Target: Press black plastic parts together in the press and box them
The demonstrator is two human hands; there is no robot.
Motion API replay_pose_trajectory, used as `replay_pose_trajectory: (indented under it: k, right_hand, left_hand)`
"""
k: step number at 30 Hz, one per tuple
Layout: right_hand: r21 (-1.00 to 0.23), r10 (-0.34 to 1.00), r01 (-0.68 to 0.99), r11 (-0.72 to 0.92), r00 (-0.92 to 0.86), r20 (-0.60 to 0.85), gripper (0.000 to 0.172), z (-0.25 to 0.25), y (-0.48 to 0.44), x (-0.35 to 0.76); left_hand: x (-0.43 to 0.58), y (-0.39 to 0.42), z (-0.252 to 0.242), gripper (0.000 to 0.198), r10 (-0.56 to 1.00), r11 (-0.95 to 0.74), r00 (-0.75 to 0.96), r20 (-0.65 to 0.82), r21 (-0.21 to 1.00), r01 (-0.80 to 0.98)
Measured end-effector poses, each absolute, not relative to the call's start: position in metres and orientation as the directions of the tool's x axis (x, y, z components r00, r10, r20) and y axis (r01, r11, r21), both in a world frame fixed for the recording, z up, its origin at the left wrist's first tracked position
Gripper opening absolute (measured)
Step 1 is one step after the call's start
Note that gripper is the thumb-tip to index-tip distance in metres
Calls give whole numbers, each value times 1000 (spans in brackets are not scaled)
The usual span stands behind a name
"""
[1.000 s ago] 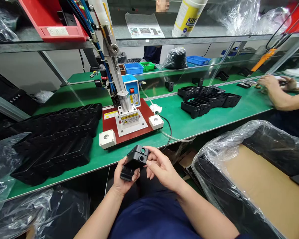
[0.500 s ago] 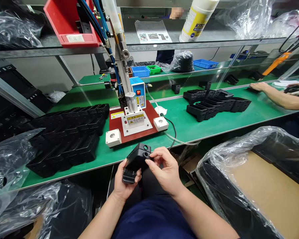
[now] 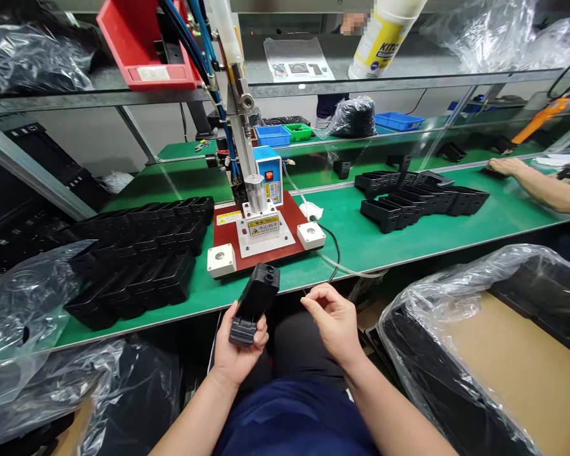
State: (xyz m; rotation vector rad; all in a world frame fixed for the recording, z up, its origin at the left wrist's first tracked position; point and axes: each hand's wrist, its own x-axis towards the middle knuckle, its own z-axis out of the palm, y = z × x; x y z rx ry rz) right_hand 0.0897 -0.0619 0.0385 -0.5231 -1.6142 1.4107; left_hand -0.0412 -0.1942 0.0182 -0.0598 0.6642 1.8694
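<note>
My left hand (image 3: 240, 351) is wrapped round a black plastic part (image 3: 256, 301), tilted, with two round holes at its upper end. To its right, apart from the part, my right hand (image 3: 332, 316) is closed, thumb and forefinger tips pinched together; anything between them is too small to make out. Just beyond the held part stands a press (image 3: 255, 196) on a red base, with a white button box (image 3: 221, 259) at the left and another (image 3: 311, 234) at the right.
Rows of black parts (image 3: 171, 278) lie left of the press, and more (image 3: 422, 202) on the green bench (image 3: 342, 247) to the right. A plastic-lined box (image 3: 517, 342) is at lower right. Another person's hand (image 3: 508, 166) is at far right. A red bin (image 3: 147, 73) sits above.
My right hand has moved right, away from the black part. My left hand has turned the part, so its holed end faces more upward. The camera view has shifted slightly.
</note>
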Motion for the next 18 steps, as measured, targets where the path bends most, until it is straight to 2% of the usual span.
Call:
replay_pose_trajectory:
  k: [5, 8, 10, 12, 14, 16, 18]
  right_hand:
    - [-960, 776, -174, 220, -565, 280, 19, 26, -52, 90]
    - [-967, 679, -127, 223, -691, 247, 25, 20, -49, 86]
    - [-959, 637, -103, 262, -728, 253, 25, 16, -45, 80]
    - [-930, 630, -82, 358, -714, 306, 24, 13, -37, 72]
    - [-867, 609, -60, 495, -688, 396, 22, 11, -26, 61]
    - [-775, 565, -30, 632, -666, 486, 25, 7, -13, 48]
    - [-677, 526, 28, 736, -652, 545, 32, 1, -3, 36]
  left_hand:
    - [-49, -205, 29, 40, 781, -299, -471, -411, 415, -859]
    - [-59, -216, 38, 30, 726, -313, -547, -418, 507, -803]
    - [-71, -226, 48, 24, 683, -310, -622, -383, 619, -721]
    - [-87, -235, 63, 26, 628, -301, -718, -299, 758, -579]
    - [-109, -240, 81, 35, 557, -274, -812, -176, 883, -380]
    - [-138, -239, 99, 45, 486, -224, -873, -32, 961, -160]
    - [-176, -228, 114, 50, 434, -139, -898, 74, 990, 15]
